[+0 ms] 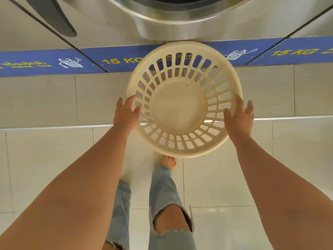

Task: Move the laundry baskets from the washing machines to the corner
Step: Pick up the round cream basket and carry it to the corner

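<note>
A round cream plastic laundry basket (177,107) with slotted walls is empty and faces up at me, just below the steel door ring of a washing machine (162,18). My left hand (125,114) is on its left rim and my right hand (240,116) on its right rim. Each thumb lies over the inside of the wall, with the fingers spread along the outside. The basket overlaps the tiled step's edge and appears held off the floor.
A blue "15 KG" band (54,63) runs along the base of the machines above a tiled plinth (39,100). White floor tiles (234,177) lie below. My legs in torn jeans (165,192) and a bare foot (169,162) are under the basket.
</note>
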Tool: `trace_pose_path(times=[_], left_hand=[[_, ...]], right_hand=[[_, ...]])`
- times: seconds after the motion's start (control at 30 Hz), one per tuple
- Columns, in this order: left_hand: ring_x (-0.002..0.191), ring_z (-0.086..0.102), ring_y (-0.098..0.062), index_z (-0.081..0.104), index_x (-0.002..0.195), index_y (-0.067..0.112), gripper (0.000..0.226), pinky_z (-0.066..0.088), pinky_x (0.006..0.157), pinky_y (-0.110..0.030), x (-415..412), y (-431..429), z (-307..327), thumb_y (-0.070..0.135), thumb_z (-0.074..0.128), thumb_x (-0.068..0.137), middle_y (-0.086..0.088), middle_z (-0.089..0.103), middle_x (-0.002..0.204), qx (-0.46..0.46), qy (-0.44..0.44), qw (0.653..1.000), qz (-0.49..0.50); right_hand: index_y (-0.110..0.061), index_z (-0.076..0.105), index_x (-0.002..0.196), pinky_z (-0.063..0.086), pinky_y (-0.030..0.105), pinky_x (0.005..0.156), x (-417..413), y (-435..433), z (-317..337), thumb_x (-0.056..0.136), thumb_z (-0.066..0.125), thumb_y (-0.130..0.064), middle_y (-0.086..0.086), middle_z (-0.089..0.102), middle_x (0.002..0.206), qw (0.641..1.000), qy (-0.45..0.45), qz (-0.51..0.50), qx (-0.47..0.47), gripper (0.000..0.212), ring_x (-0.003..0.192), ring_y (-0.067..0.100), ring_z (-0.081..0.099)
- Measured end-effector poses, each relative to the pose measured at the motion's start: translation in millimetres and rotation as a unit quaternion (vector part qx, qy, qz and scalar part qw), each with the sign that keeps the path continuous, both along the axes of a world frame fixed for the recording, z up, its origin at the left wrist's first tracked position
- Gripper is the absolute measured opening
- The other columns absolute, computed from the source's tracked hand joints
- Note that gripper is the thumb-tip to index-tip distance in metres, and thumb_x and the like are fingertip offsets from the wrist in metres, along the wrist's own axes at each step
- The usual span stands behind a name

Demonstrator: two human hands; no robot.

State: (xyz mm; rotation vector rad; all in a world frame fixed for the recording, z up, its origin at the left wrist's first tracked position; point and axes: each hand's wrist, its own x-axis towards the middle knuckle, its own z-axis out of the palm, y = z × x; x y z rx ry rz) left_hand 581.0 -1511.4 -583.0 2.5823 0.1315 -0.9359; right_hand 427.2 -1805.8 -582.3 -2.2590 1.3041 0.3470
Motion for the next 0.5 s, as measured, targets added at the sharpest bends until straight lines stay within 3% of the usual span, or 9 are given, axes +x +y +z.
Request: trace_pose_path(times=[0.17, 0.27, 0.4, 0.5], left_hand=[[0.134, 0.040, -0.031, 0.038, 0.148, 0.035, 0.052, 0.037, 0.106, -0.038, 10.6, -1.9, -33.9, 0.028, 0.051, 0.098, -0.014, 0.034, 0.149, -0.030, -0.022, 0.999, 0.016], [0.124, 0.049, -0.031, 0.039, 0.146, 0.041, 0.054, 0.040, 0.099, -0.034, 13.7, -4.2, -41.0, 0.021, 0.050, 0.097, -0.012, 0.041, 0.141, -0.038, -0.049, 0.998, 0.025], [0.115, 0.056, -0.027, 0.045, 0.141, 0.046, 0.060, 0.042, 0.089, -0.029, 4.9, 1.3, -36.9, 0.007, 0.044, 0.096, -0.004, 0.051, 0.133, -0.023, -0.099, 0.993, 0.056], [0.111, 0.057, -0.027, 0.046, 0.140, 0.047, 0.059, 0.047, 0.091, -0.033, -7.1, 15.6, -23.9, 0.007, 0.042, 0.097, -0.004, 0.052, 0.130, -0.022, -0.101, 0.992, 0.075]], right_hand=[[-0.045, 0.023, 0.147, 0.041, 0.049, 0.103, 16.6, -26.0, -33.2, 0.097, 0.050, -0.030, 0.008, 0.013, 0.160, 0.998, -0.019, 0.052, 0.002, 0.059, 0.138, 0.036, 0.036], [-0.045, 0.029, 0.144, 0.048, 0.042, 0.090, 18.1, -31.7, -43.5, 0.097, 0.049, -0.021, 0.006, 0.034, 0.145, 0.997, -0.039, 0.063, -0.007, 0.056, 0.115, 0.033, 0.055], [-0.049, 0.033, 0.140, 0.046, 0.037, 0.078, 8.7, -30.5, -41.8, 0.096, 0.043, -0.012, 0.005, 0.045, 0.130, 0.998, -0.031, 0.063, -0.009, 0.058, 0.098, 0.030, 0.057], [-0.048, 0.036, 0.139, 0.045, 0.035, 0.077, -1.5, -17.2, -27.8, 0.094, 0.044, -0.011, 0.005, 0.048, 0.128, 0.996, -0.035, 0.076, -0.005, 0.059, 0.092, 0.028, 0.057]])
